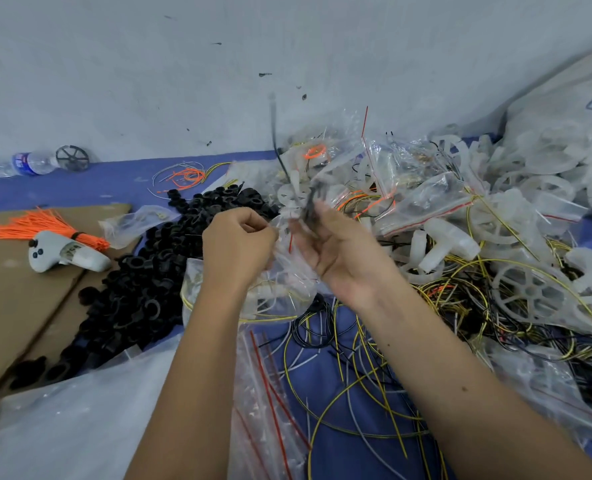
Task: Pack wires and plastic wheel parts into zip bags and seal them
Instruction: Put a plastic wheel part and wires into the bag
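1. Centrally, both hands are raised over a blue tabletop (pixel 131 183), facing each other with a clear zip bag (pixel 284 258) between them.
2. Left hand (pixel 240 242): fingers curled, pinching the bag's upper edge from the left.
3. Right hand (pixel 336 244): palm turned inward, fingers partly bent round a dark blurred thing at the fingertips; a black wire (pixel 276 140) rises from that spot. Whether it is gripped or only touched, I cannot tell; motion blur.
4. The bag hangs below and between the hands; its red seal stripe shows near the right palm. Contents unclear.
5. Counts: two hands, one bag held. One heap of black plastic rings (pixel 138 285) left of the hands, too many to count. One heap of white plastic wheels (pixel 530 188) on the right, likewise uncounted.
6. Loose yellow and black wires (pixel 367 386) lie under the right forearm; empty zip bags (pixel 270 403) lie between the forearms.
7. Far left: one orange wire bundle (pixel 45 226), one white controller (pixel 62 254) on cardboard (pixel 10 306), one water bottle (pixel 20 164).
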